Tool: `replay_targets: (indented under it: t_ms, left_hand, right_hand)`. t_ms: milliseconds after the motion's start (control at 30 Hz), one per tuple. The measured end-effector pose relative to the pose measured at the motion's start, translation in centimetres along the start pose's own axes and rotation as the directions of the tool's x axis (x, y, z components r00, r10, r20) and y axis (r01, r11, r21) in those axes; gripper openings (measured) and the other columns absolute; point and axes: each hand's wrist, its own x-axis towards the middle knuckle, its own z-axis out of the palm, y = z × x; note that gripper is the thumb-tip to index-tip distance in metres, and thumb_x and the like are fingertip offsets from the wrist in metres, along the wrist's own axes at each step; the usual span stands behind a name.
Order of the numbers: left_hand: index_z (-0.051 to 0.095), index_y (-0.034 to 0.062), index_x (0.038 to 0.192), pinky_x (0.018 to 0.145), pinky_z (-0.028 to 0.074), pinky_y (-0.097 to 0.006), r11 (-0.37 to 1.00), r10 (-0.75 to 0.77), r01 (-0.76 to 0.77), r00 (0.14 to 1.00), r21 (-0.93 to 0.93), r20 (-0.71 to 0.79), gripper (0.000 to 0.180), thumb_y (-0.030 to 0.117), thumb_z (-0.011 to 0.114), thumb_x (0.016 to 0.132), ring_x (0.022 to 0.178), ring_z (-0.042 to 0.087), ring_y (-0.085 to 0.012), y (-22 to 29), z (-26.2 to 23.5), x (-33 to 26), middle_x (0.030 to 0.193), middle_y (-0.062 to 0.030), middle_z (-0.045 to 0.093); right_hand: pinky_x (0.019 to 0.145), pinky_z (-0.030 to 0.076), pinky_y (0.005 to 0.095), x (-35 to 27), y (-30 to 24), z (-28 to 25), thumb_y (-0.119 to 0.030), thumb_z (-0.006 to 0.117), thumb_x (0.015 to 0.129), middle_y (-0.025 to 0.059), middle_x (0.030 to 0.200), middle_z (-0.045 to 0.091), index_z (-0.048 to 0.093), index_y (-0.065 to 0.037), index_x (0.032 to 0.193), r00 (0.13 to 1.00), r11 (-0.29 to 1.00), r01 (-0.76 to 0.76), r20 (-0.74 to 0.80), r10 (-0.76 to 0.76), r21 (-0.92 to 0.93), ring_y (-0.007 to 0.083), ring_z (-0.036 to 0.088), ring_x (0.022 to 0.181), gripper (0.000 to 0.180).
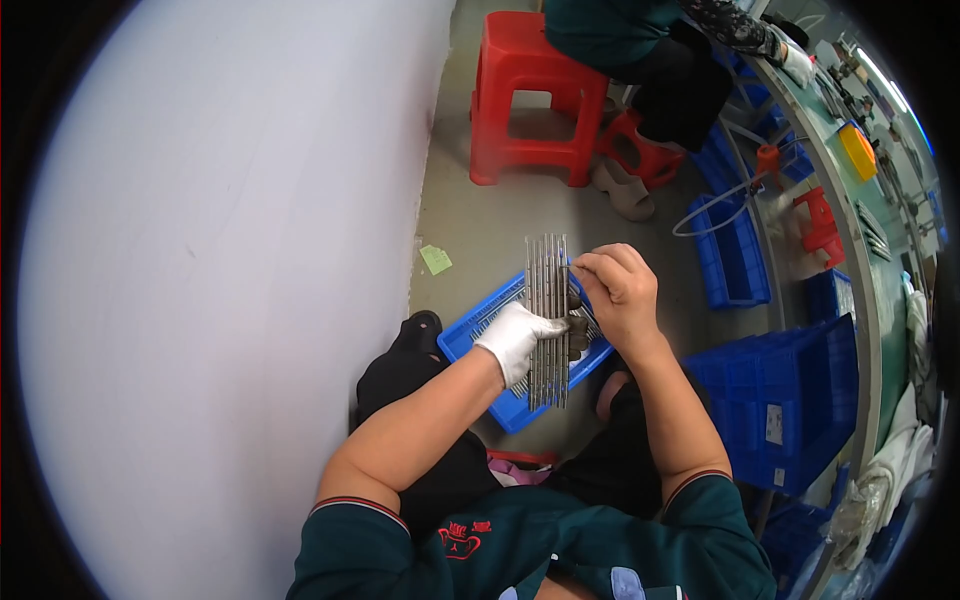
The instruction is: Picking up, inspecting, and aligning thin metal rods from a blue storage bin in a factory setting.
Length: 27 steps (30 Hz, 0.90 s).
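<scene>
My left hand (515, 340), in a white glove with darkened fingertips, grips a row of several thin metal rods (546, 290). They stand side by side, lengthwise to me, with small marks or holes along them. My bare right hand (622, 290) has thumb and forefinger pinched together at the upper right edge of the row. Whatever lies between those fingertips is too small to make out. Below the rods, a blue plastic bin (458, 338) sits between my legs, with more slim metal pieces in it, partly hidden by my hands.
A white wall (250, 250) runs along my left. Ahead are a red stool (530, 150) and a seated person (640, 50) with a gloved hand on the green workbench (880, 290). Blue bins (780, 390) stand at my right. A yellow-green paper (436, 259) lies on the floor.
</scene>
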Motion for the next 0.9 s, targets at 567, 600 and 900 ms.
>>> replay_targets:
  t_ms: [567,600,900]
  left_hand:
    - [0.062,0.0004,0.1,0.065,0.056,-0.038,1.0,0.001,-0.001,1.0,0.013,-0.023,0.018,-0.004,0.058,0.083,0.074,0.068,-0.0272,-0.1,0.2,0.3,0.085,-0.0125,0.067]
    - [0.062,0.0004,0.1,0.065,0.056,-0.038,1.0,0.004,-0.003,1.0,0.01,-0.025,0.018,-0.004,0.058,0.083,0.074,0.068,-0.0272,0.0,0.2,0.3,0.085,-0.0125,0.067]
    - [0.061,0.002,0.106,0.071,0.056,-0.038,0.994,-0.024,0.028,0.999,0.107,-0.043,0.022,-0.003,0.061,0.084,0.079,0.067,-0.0251,-0.6,-0.5,0.7,0.09,-0.0104,0.066]
  right_hand:
    - [0.06,0.046,0.0342,-0.1,-0.4,0.4,0.0,0.07,0.071,0.0083,0.073,0.06,0.065,-0.004,0.079,0.999,1.0,-0.003,-0.042,0.003,0.013,0.0257,0.058,0.067,0.01]
    - [0.059,0.046,0.0339,0.1,-0.8,0.2,0.0,0.07,0.071,0.0087,0.073,0.06,0.065,-0.004,0.079,0.997,0.998,-0.03,-0.075,0.034,0.052,0.0253,0.058,0.067,0.01]
    - [0.059,0.045,0.0349,-0.1,-0.5,0.7,-0.001,0.069,0.073,0.008,0.071,0.059,0.064,-0.004,0.078,0.995,0.99,-0.097,-0.012,0.099,0.101,0.0259,0.057,0.066,0.008]
